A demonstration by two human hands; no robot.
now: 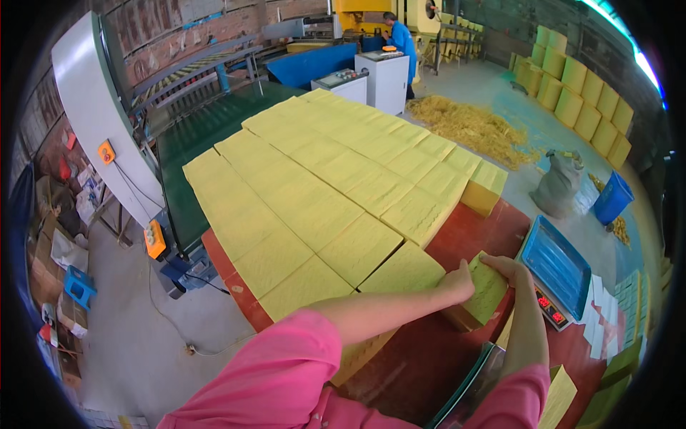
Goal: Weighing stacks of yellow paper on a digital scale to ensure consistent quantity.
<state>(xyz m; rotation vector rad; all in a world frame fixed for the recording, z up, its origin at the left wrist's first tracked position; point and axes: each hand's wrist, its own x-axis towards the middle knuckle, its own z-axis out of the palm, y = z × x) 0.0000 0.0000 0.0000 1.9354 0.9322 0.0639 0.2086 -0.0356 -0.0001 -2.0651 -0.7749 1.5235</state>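
Between my two hands is a block of yellow paper sheets [489, 294] above the red table [500, 229]. My left hand [459, 283] presses against its left side, thumb up. My right hand [506, 267] grips its far right edge, with most of the fingers hidden. To the left, many similar yellow paper stacks [307, 186] lie side by side in rows. Close to my right hand stands a digital scale with a blue tray [556, 261] and a lit red display.
White paper slips [602, 318] lie right of the scale. A green conveyor bed [182, 179] and white machine column [100, 114] stand at left. Farther off are a person in blue [401, 43], yellow scraps [464, 125], a blue bin [613, 198], a grey sack [557, 182] and stacked bundles [573, 75].
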